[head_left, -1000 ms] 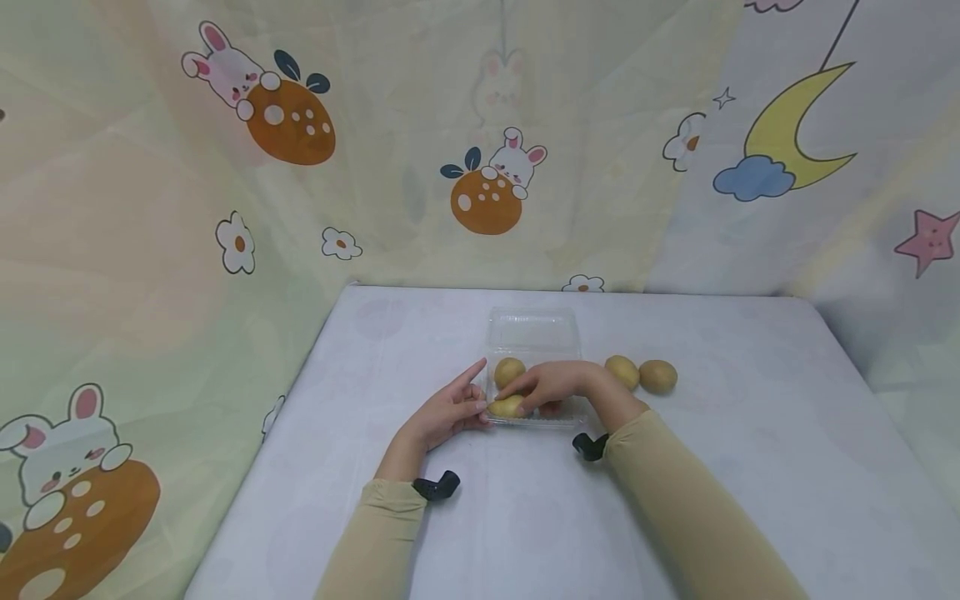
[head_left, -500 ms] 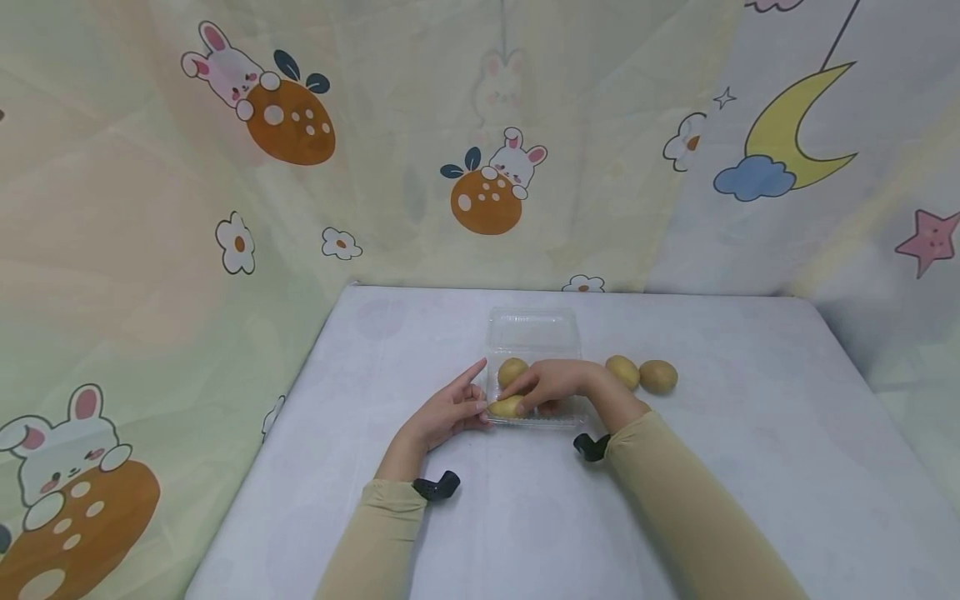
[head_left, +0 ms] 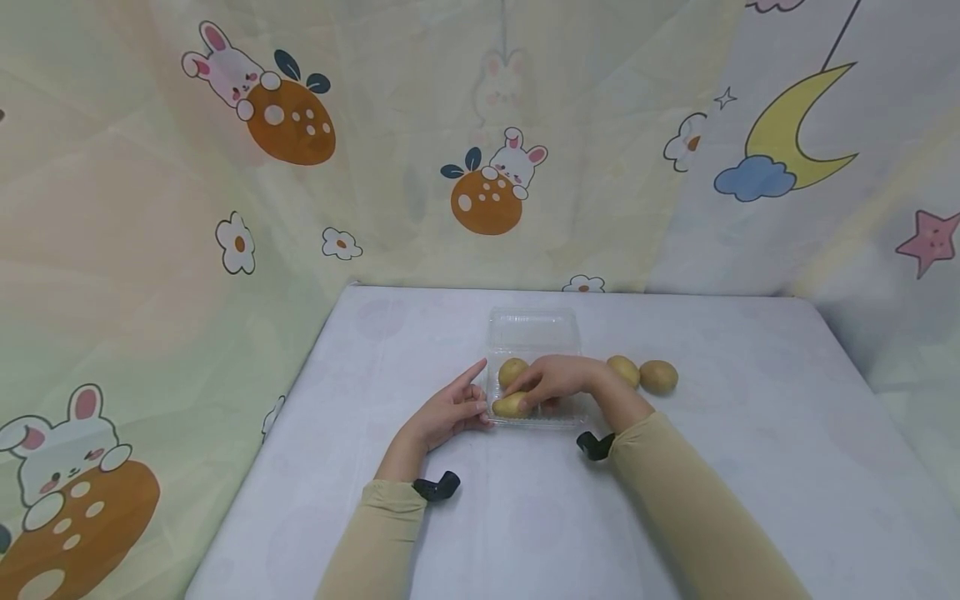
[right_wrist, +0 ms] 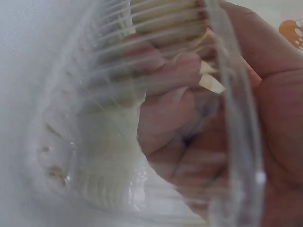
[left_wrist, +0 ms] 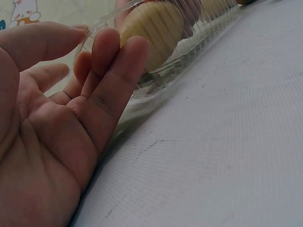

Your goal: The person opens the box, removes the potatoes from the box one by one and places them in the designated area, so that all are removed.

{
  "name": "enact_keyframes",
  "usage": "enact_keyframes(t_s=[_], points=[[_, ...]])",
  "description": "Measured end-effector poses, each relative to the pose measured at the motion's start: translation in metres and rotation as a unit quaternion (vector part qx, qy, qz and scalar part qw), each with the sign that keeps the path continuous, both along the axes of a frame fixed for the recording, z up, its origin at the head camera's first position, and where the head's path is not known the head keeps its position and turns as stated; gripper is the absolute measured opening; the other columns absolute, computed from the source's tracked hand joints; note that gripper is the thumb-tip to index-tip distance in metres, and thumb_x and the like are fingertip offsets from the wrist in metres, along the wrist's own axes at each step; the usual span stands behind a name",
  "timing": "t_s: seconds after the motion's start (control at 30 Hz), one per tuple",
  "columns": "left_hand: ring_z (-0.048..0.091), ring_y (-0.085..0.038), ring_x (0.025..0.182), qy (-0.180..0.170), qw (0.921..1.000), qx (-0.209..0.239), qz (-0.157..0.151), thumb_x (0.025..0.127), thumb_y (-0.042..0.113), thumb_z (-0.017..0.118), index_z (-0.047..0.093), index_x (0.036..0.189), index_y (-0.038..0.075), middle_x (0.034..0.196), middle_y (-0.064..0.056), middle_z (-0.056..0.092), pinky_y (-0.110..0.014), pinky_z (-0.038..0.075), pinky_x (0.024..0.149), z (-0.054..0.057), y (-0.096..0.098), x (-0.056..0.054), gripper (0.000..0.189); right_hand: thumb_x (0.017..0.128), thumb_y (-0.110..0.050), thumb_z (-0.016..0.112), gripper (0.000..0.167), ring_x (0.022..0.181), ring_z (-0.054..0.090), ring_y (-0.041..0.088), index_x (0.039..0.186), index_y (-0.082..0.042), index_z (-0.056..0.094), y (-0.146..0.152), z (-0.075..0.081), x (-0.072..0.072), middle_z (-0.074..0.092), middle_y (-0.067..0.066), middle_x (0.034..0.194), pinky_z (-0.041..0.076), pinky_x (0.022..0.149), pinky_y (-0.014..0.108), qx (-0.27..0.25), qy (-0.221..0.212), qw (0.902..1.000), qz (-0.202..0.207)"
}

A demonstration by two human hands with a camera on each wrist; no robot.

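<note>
A clear plastic clamshell container (head_left: 543,422) lies on the table with its lid (head_left: 534,330) folded back. Inside its left part, my right hand (head_left: 558,377) pinches a yellow potato (head_left: 508,407) between thumb and fingers, near the front wall. Behind that one sits another potato (head_left: 512,372), partly covered by the hand. My left hand (head_left: 448,411) holds the container's left front corner, the thumb at the rim and other fingertips against the wall. Through the ribbed plastic, both wrist views show the gripped potato (left_wrist: 154,29), and in the right wrist view the curled fingers (right_wrist: 165,113).
Two more potatoes lie side by side right of the container, the nearer one (head_left: 624,370) partly behind the right wrist and the other (head_left: 659,377) farther right. A white cloth covers the table (head_left: 720,500). Patterned curtain (head_left: 405,167) hangs behind and at the sides.
My right hand has shifted slightly up and to the right, and the potato in it moved a little the same way. The rear potato has edged right. My left hand stays in place.
</note>
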State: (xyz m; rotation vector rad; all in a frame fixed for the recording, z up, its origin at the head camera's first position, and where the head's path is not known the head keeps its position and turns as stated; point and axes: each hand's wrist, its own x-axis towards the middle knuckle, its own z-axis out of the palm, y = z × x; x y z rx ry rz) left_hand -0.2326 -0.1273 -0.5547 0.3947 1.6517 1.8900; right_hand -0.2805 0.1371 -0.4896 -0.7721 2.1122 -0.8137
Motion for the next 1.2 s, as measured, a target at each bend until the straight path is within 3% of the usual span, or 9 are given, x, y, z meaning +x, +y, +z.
enact_keyframes(t_s=[0.23,0.47,0.63,0.77,0.93,1.07,1.2], points=[[0.065,-0.016,0.085,0.001,1.0,0.003,0.0,0.097,0.008,0.06,0.018,0.159,0.03,0.092,0.002,0.053,-0.043,0.058,0.092,0.002,0.0,0.0,0.078,0.089,-0.038,0.071,0.03,0.06,0.053,0.018,0.119,-0.04,0.068,0.008,0.006,0.0,0.064,-0.001,0.097,0.051,0.063,0.032,-0.009,0.019,0.9998,-0.005],[0.066,-0.017,0.085,-0.003,0.9999,-0.006,0.008,0.097,0.005,0.058,0.02,0.158,0.031,0.093,0.0,0.053,-0.043,0.058,0.091,0.002,0.001,0.001,0.077,0.089,-0.038,0.071,0.031,0.048,0.043,0.018,0.12,-0.037,0.068,0.02,0.016,0.003,0.068,0.004,0.093,0.043,0.051,0.034,-0.023,0.016,0.9991,-0.033],[0.067,-0.017,0.085,0.0,0.9999,-0.008,0.008,0.097,0.005,0.057,0.018,0.159,0.029,0.094,0.0,0.052,-0.043,0.058,0.091,0.003,0.001,0.001,0.077,0.089,-0.038,0.071,0.034,0.047,0.043,0.018,0.123,-0.037,0.067,0.029,0.02,0.004,0.068,0.004,0.091,0.044,0.05,0.035,-0.034,0.021,0.9981,-0.047],[0.067,-0.016,0.086,0.001,1.0,-0.004,0.005,0.098,0.004,0.056,0.016,0.159,0.028,0.094,0.0,0.052,-0.042,0.058,0.091,0.002,0.0,0.001,0.077,0.089,-0.04,0.072,0.035,0.048,0.043,0.021,0.124,-0.039,0.067,0.036,0.023,0.005,0.067,0.01,0.092,0.045,0.049,0.038,-0.038,0.018,0.9974,-0.058],[0.066,-0.015,0.085,0.001,1.0,0.003,0.0,0.098,0.003,0.055,0.014,0.16,0.027,0.094,0.002,0.052,-0.041,0.058,0.09,0.003,0.0,0.001,0.078,0.087,-0.046,0.072,0.035,0.049,0.044,0.026,0.121,-0.043,0.067,0.044,0.024,0.008,0.066,0.004,0.099,0.046,0.049,0.039,-0.038,0.019,0.9959,-0.08],[0.065,-0.013,0.084,0.004,1.0,0.005,-0.004,0.098,0.002,0.054,0.013,0.16,0.026,0.094,0.002,0.052,-0.04,0.058,0.09,0.004,0.0,0.001,0.078,0.087,-0.045,0.072,0.034,0.055,0.042,0.045,0.121,-0.042,0.067,0.052,0.025,0.011,0.065,0.003,0.106,0.045,0.048,0.039,-0.05,0.027,0.9946,-0.087],[0.064,-0.013,0.084,0.007,1.0,0.004,-0.006,0.098,0.003,0.054,0.013,0.16,0.026,0.094,0.001,0.051,-0.039,0.058,0.09,0.003,0.0,0.001,0.078,0.088,-0.044,0.071,0.034,0.052,0.042,0.039,0.121,-0.04,0.067,0.059,0.026,0.014,0.065,0.002,0.107,0.044,0.047,0.038,-0.051,0.037,0.9936,-0.094]])
